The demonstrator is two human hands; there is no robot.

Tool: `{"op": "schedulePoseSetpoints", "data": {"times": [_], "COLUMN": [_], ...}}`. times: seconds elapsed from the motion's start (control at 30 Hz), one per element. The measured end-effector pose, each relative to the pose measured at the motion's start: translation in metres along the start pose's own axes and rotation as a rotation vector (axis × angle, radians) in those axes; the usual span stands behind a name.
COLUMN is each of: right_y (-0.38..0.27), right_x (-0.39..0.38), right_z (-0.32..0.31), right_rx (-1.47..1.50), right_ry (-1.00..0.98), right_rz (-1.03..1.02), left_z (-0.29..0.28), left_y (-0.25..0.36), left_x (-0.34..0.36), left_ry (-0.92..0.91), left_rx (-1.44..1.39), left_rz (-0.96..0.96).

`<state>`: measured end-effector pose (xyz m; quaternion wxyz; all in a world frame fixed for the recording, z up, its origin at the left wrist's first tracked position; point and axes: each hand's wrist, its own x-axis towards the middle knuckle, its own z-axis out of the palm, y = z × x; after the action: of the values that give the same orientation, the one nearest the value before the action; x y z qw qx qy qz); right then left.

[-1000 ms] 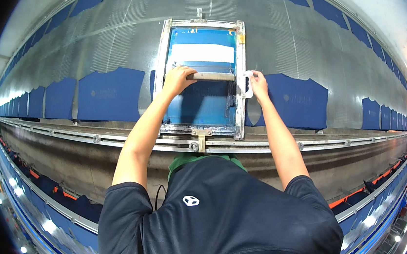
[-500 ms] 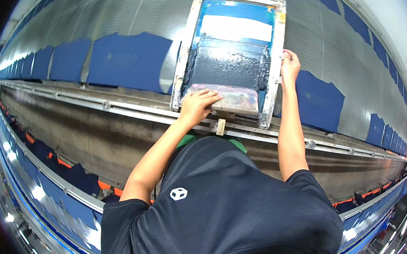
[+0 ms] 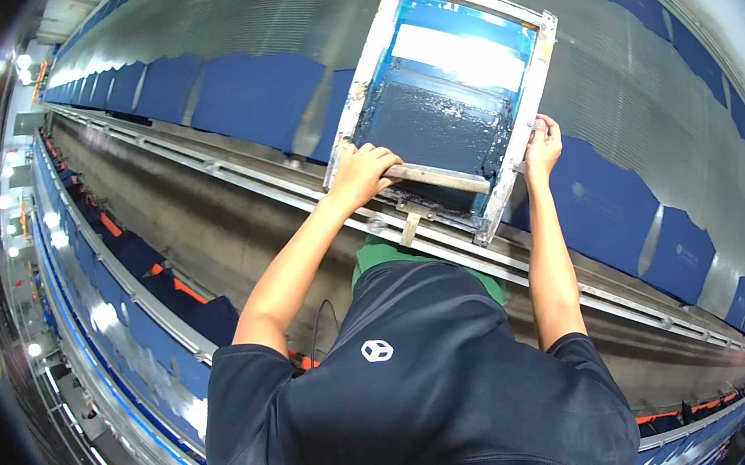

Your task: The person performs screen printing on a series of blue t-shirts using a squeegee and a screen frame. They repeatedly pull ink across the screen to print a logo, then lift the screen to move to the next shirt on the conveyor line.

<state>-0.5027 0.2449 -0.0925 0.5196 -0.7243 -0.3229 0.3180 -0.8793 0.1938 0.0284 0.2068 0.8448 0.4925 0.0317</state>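
A metal-framed printing screen (image 3: 380,34) lies on the long table, with blue mesh, a white band near its far end and dark wet ink (image 3: 433,119) over its nearer half. My left hand (image 3: 358,173) is closed on the left end of a squeegee bar (image 3: 446,178), which crosses the near part inside the frame. My right hand (image 3: 542,146) has its fingers curled at the outer side of the frame's right edge, gripping there. A short metal bracket (image 3: 412,224) sits at the frame's near edge, over the rail.
Blue fabric pieces (image 3: 252,101) line the grey table (image 3: 298,15) on both sides of the screen. A metal rail (image 3: 250,172) runs along the near edge. Behind me a parallel table (image 3: 104,285) carries blue pieces, with dark cloth and orange strips (image 3: 180,287) along it.
The squeegee has moved from mid-screen to the near end, tipped flatter half a second ago, more upright now, leaving dark ink across the nearer half. The view has turned, shifting the screen rightward.
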Motion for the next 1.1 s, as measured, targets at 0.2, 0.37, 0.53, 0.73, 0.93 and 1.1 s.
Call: {"op": "schedulePoseSetpoints", "data": {"times": [0.2,0.37,0.53,0.73,0.93,1.1], "right_y": [-0.007,0.002,-0.019,-0.144,-0.092,-0.084], "right_x": [-0.011,-0.008,0.001,0.028,0.023,-0.082], "right_z": [0.027,0.022,-0.005,0.034,0.066,0.031], "right_rx": [-0.154,-0.229,-0.634,-0.892,-0.836,-0.889], "right_ry": [0.058,0.087,-0.217,-0.584,-0.537,-0.487], "right_rz": [-0.064,-0.107,-0.050,-0.486,-0.289,-0.426], "left_z": [-0.007,-0.021,-0.023,-0.051,-0.024,-0.003], "left_y": [-0.038,-0.035,-0.081,-0.101,-0.089,-0.071], "left_x": [-0.017,0.012,0.129,0.226,0.199,0.096], "left_ry": [-0.048,0.040,-0.018,-0.232,-0.137,-0.005], "left_rx": [-0.048,-0.080,-0.079,-0.074,-0.064,-0.079], "left_rz": [0.038,0.054,0.063,0.047,-0.044,0.054]}}
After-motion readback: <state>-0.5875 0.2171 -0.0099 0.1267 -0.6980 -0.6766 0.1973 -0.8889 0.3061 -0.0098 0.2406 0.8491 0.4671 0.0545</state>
